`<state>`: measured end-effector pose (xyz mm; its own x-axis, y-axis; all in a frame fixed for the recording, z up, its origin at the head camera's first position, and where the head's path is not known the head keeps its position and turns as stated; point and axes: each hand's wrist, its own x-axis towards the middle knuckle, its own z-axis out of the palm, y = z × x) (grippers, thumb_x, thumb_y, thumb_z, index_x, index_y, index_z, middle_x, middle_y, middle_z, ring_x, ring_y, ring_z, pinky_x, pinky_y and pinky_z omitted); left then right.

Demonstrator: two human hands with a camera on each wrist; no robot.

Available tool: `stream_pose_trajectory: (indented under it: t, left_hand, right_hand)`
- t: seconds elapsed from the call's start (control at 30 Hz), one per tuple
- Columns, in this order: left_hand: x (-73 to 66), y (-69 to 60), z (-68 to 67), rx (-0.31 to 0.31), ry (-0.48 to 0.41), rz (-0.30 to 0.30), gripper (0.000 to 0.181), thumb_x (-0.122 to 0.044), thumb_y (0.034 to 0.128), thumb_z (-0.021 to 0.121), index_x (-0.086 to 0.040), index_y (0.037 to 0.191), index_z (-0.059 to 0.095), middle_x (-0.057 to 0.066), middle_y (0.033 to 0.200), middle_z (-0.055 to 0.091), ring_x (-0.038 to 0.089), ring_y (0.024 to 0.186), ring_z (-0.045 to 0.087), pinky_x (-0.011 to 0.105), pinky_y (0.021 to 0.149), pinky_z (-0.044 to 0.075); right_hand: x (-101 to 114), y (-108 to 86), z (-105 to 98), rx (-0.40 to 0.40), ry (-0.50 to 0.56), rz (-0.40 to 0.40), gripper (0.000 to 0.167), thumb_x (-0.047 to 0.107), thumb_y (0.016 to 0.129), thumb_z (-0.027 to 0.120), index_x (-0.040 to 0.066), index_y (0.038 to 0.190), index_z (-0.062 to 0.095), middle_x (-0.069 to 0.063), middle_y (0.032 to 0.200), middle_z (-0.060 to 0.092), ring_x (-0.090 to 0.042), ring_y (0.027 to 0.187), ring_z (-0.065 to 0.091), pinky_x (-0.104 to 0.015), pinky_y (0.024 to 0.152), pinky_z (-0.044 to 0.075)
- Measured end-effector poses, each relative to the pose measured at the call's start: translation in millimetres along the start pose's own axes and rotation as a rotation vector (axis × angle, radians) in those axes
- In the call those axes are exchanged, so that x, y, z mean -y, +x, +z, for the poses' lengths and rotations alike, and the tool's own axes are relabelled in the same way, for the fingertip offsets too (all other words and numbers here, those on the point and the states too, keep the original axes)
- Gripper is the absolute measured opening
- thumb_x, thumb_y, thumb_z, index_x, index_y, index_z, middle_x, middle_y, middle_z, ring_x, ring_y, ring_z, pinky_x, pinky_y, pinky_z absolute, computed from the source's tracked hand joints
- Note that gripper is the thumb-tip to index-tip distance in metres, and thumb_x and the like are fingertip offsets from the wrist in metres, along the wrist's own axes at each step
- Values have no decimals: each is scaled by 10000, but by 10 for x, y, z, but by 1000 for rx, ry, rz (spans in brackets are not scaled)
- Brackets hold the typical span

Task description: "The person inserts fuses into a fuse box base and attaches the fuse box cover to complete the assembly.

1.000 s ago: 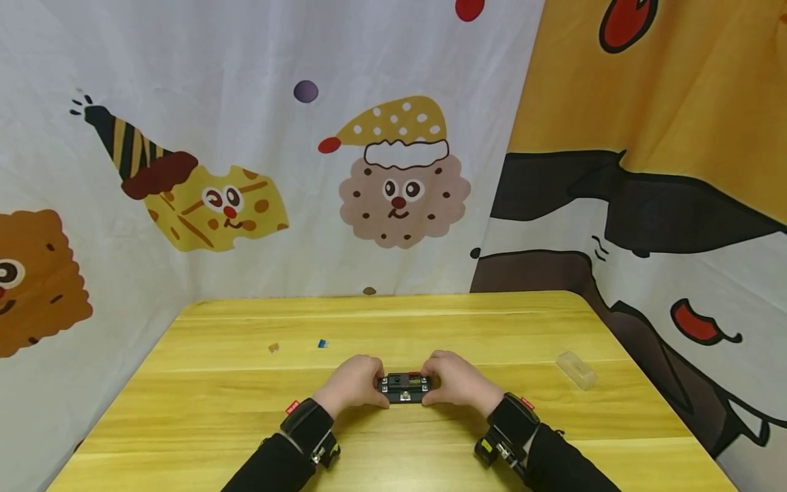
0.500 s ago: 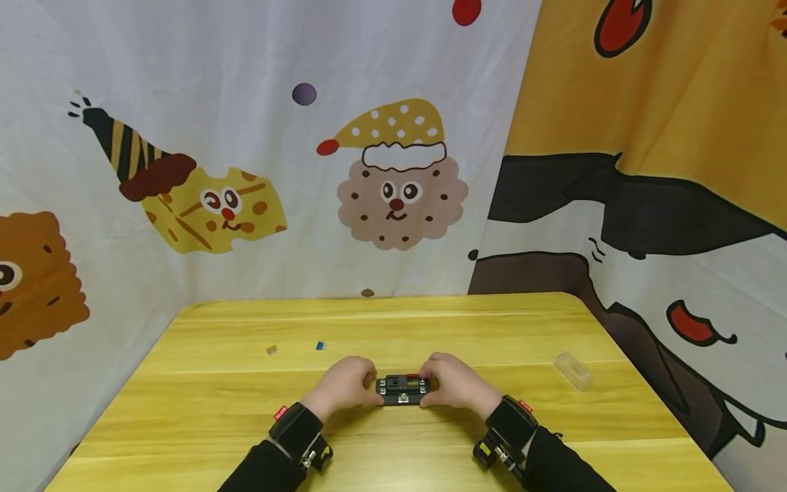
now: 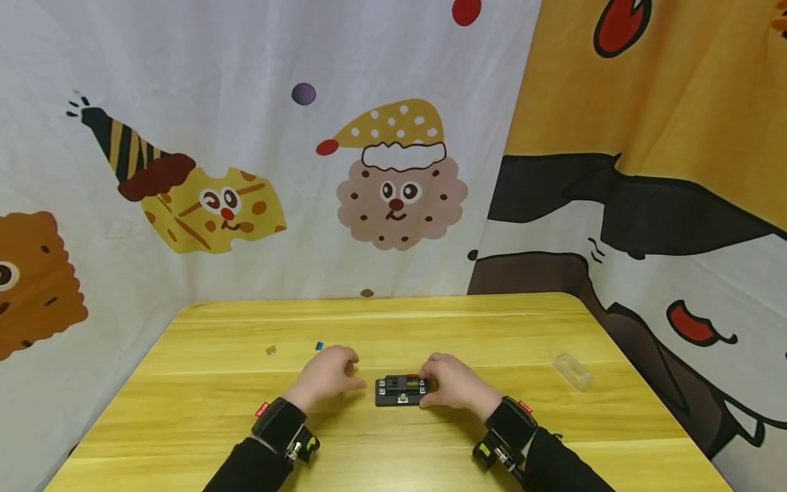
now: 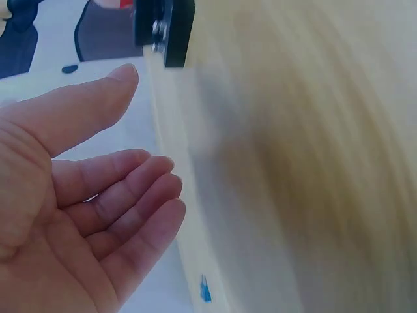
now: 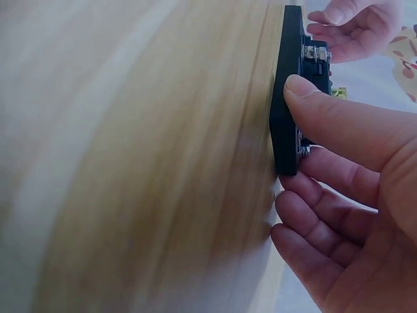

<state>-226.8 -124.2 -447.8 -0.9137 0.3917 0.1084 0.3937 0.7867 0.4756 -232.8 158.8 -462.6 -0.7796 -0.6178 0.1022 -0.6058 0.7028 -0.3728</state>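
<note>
A small black block (image 3: 396, 392) with metal screw terminals lies on the wooden table in the head view, probably an electrical part. My right hand (image 3: 458, 385) grips its right end, thumb on the near side; the right wrist view shows the thumb across the black base (image 5: 282, 124) and the fingers under its end. To the left, apart from the block, is my left hand (image 3: 322, 379), holding nothing. Its fingers are loosely bent and spread from the thumb in the left wrist view, palm (image 4: 58, 261) showing.
Beyond the left hand lies a small blue piece (image 3: 320, 346), with a tiny tan piece (image 3: 270, 350) farther left. A clear plastic box (image 3: 573, 372) stands on the right of the table (image 3: 492, 328). Printed cloth (image 3: 258, 123) hangs behind the table.
My left hand has let go of the block's left end and moved left and slightly away from me. The right hand keeps its hold, and the block stays in place.
</note>
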Motion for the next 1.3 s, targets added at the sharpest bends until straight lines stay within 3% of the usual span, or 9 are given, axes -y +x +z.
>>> stream_pose_trajectory:
  t: [0.47,0.73,1.0,1.3]
  left_hand:
    - [234,1,-192,-86,-18,-141,412,-216,803,825,25,1107,687,85,918,670,227,844,625,421,783,501]
    - [388,62,-289,-160,-38,-170,384,-192,838,788,63,1102,673,120,923,670,271,855,631,455,798,500]
    - [481,103,-333,-238,-31,-216,323,-148,860,760,81,1069,672,134,881,658,286,804,620,473,793,494]
    - [568,165,-321,-251,8,-268,286,-130,835,760,88,999,673,156,868,669,328,825,635,488,811,494]
  right_hand:
    - [27,-18,-11,22,16,51,420,294,726,892,71,1044,731,29,982,598,-154,894,558,-385,855,483]
    - [31,-18,-9,16,22,40,387,273,730,892,83,1022,724,29,980,597,-135,865,535,-367,833,480]
    - [16,-4,-3,1,6,23,378,277,725,896,87,1000,721,32,963,595,-123,841,518,-350,820,474]
    - [18,-8,-2,1,15,26,386,277,729,894,84,1016,721,32,977,598,-132,856,529,-360,833,477]
